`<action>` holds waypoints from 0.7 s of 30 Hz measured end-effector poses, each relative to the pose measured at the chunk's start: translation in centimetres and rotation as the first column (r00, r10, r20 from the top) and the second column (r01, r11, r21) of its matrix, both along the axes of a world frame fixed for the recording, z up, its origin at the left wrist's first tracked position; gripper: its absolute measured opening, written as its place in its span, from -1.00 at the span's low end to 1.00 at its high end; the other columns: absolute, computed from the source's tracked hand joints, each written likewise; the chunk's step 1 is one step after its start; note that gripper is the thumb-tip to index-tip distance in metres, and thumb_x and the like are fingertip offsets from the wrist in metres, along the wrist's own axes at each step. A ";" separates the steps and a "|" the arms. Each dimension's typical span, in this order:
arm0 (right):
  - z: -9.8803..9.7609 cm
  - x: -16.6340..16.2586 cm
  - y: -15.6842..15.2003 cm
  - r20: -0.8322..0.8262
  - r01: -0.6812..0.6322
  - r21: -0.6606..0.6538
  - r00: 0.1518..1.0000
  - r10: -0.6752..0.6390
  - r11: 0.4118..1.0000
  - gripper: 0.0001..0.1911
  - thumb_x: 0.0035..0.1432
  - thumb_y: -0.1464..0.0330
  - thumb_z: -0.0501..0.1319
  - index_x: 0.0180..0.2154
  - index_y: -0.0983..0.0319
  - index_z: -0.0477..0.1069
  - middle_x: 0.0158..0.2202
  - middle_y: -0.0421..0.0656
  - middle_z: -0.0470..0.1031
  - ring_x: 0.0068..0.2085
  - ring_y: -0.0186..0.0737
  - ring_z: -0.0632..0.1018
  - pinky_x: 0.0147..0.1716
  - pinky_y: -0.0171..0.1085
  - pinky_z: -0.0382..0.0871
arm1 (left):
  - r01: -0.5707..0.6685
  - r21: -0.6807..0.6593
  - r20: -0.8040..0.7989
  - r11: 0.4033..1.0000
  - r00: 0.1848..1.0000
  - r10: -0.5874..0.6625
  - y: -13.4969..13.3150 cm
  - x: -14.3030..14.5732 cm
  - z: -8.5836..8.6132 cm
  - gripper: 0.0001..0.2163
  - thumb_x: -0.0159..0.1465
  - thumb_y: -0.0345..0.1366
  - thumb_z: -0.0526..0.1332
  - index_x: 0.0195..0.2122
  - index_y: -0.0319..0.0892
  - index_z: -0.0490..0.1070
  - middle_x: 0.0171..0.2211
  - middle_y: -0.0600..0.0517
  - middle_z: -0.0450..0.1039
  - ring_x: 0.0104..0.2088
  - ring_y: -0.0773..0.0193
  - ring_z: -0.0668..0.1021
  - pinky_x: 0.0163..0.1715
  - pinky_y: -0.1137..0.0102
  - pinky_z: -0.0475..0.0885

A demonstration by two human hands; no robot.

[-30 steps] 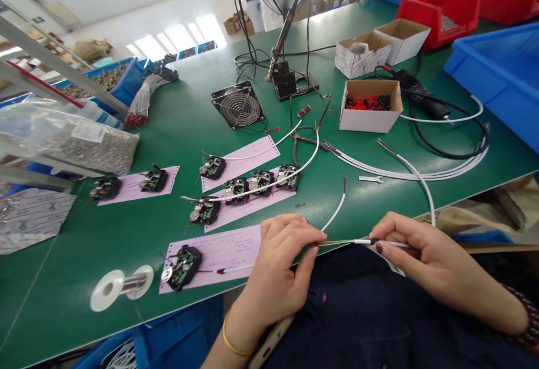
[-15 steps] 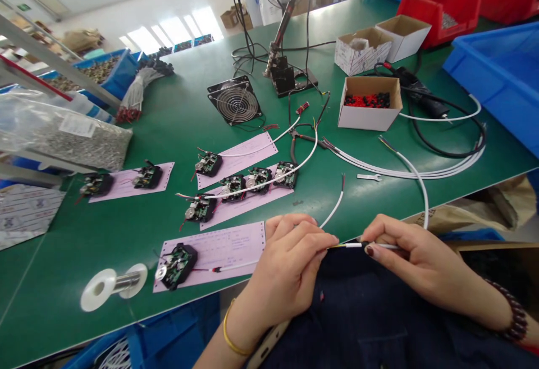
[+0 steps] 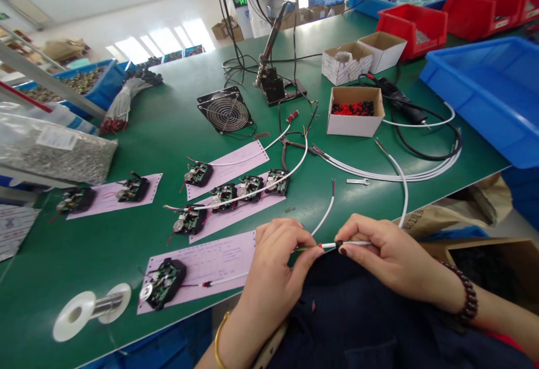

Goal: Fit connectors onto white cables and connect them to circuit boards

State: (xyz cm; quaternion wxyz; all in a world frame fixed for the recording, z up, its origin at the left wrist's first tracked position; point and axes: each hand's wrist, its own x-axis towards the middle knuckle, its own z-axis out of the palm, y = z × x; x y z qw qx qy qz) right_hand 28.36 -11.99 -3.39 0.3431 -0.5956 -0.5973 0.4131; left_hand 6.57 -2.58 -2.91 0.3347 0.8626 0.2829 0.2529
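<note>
My left hand [image 3: 275, 265] and my right hand [image 3: 383, 251] meet over my lap at the near edge of the green table [image 3: 168, 127]. Both pinch the end of a white cable [image 3: 356, 242]. The left fingertips are closed on the thin coloured wires sticking out of it. The right thumb and fingers grip the white sheath just behind a small red and black sleeve [image 3: 330, 244]. The cable runs up from my right hand in an arc [image 3: 405, 195] onto the table. A second white cable [image 3: 324, 217] lies just beyond my left hand.
Small circuit boards [image 3: 248, 185] lie on pink paper slips [image 3: 202, 262], a solder spool [image 3: 90, 307] at the near left. Farther back stand a wire-guarded fan [image 3: 225, 110], a soldering iron stand [image 3: 273, 85], a cardboard box of red parts [image 3: 355, 110], blue bin [image 3: 488, 88] at right.
My hands have drawn closer together along the cable, so less of the coloured wires shows between them. The small sleeve now sits at the sheath's end. The view has shifted slightly.
</note>
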 end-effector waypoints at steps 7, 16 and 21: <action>0.3 -0.1 -0.3 0.074 -0.094 0.049 0.993 0.090 0.994 -0.82 0.44 0.28 0.10 -0.16 0.20 0.43 -0.31 -0.17 0.58 -0.34 -0.25 0.57 -0.36 -0.31 0.30 | 0.081 -0.106 -0.027 0.991 0.996 -0.084 -0.6 -0.7 1.1 -0.88 0.43 -0.46 0.14 -0.20 -0.08 0.38 -0.22 0.10 0.46 -0.04 0.19 0.42 -0.02 0.28 0.17; 0.7 -0.3 -0.4 0.150 -0.153 0.014 0.977 0.149 0.988 -0.86 0.43 0.31 0.07 -0.18 0.18 0.35 -0.35 -0.19 0.54 -0.38 -0.22 0.53 -0.39 -0.29 0.25 | 0.121 -0.186 -0.066 0.975 0.989 -0.135 -1.1 -1.0 0.8 -0.87 0.41 -0.48 0.16 -0.24 -0.11 0.36 -0.29 0.13 0.41 -0.20 0.23 0.42 -0.15 0.29 0.16; 0.2 -0.3 -0.6 0.109 -0.155 -0.001 0.982 0.154 0.988 -0.83 0.44 0.26 0.09 -0.16 0.19 0.38 -0.33 -0.17 0.56 -0.38 -0.20 0.54 -0.40 -0.28 0.23 | 0.115 -0.165 -0.046 0.980 0.991 -0.124 -1.2 -1.0 0.5 -0.88 0.43 -0.47 0.18 -0.20 -0.09 0.40 -0.27 0.13 0.44 -0.17 0.22 0.42 -0.12 0.29 0.16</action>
